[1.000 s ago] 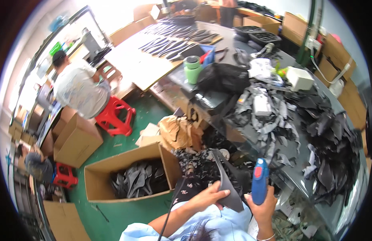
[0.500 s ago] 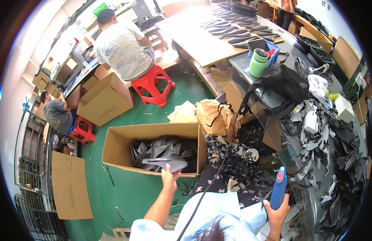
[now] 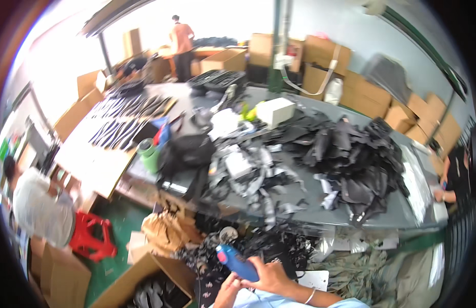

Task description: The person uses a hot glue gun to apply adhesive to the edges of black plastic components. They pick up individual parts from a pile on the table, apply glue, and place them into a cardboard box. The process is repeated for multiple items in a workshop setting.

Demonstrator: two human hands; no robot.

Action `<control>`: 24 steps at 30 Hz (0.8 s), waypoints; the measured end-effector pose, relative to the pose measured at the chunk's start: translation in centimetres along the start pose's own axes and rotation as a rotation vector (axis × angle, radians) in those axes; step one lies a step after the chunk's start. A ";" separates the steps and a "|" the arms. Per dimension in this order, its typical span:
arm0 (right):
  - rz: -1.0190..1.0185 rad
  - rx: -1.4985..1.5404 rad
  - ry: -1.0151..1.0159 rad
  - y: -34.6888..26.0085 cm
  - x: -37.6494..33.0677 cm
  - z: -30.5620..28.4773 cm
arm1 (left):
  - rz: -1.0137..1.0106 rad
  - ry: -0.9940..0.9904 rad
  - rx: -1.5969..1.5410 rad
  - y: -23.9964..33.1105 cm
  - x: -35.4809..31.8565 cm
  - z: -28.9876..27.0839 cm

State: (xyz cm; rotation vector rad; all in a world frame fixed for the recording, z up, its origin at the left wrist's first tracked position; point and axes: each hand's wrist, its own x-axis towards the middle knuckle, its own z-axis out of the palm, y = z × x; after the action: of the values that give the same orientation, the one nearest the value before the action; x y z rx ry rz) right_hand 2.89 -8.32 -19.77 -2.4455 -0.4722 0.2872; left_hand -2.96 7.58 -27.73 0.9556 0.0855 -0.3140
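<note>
My right hand (image 3: 273, 277) is wrapped round a blue handheld power tool (image 3: 240, 264) with a red button, its tip pointing up and left. Close against the tool's lower end, my left hand (image 3: 228, 291) has its fingers bent together; whether anything is in them is hidden. A cardboard box (image 3: 119, 280) stands to the left of my hands, with dark grey curved pieces (image 3: 153, 293) inside. Beyond my hands, a heap of black scraps (image 3: 268, 246) lies below the table edge.
Across the grey table (image 3: 315, 208) lie a pile of black sheet pieces (image 3: 346, 159), grey offcuts (image 3: 263, 174), a black bag (image 3: 189, 154), a green flask (image 3: 148, 158) and a white box (image 3: 275, 112). A seated person is on a red stool (image 3: 94, 236); another stands at the right.
The view has swung right toward the table. The dark grey piece no longer shows in my left hand, which has come over to the tool in my right hand.
</note>
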 end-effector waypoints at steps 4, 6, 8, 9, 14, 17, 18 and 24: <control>-0.029 0.096 0.008 0.1 -0.7 -2.9 | -0.097 -0.179 -0.008 4.6 4.8 7.2; -0.066 0.236 0.019 1.8 -1.4 -5.2 | -0.129 -0.128 0.048 6.0 5.9 10.7; -0.256 0.360 0.185 3.7 -2.0 -7.3 | -0.110 -0.123 0.035 5.0 8.3 10.9; -0.163 0.391 0.176 5.1 -2.3 -9.4 | -0.003 -0.214 0.007 4.0 10.2 9.7; 0.086 0.321 0.991 13.4 -2.5 -19.8 | 0.043 -0.042 -0.229 8.5 17.5 15.5; 0.082 0.256 1.135 15.8 1.9 -25.0 | 0.012 -0.072 -0.319 9.1 23.5 17.2; 0.116 0.190 1.175 16.6 3.8 -26.2 | -0.021 -0.079 -0.359 8.8 25.4 18.0; 0.310 0.150 1.092 22.4 11.2 -30.1 | -0.175 0.008 -0.143 7.7 32.9 23.7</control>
State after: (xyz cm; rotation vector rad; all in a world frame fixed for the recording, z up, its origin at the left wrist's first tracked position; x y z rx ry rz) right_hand 28.43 -36.66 -11.07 -2.1190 0.3894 -0.8309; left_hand 29.14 -15.01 -14.85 0.8086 0.1970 -0.4592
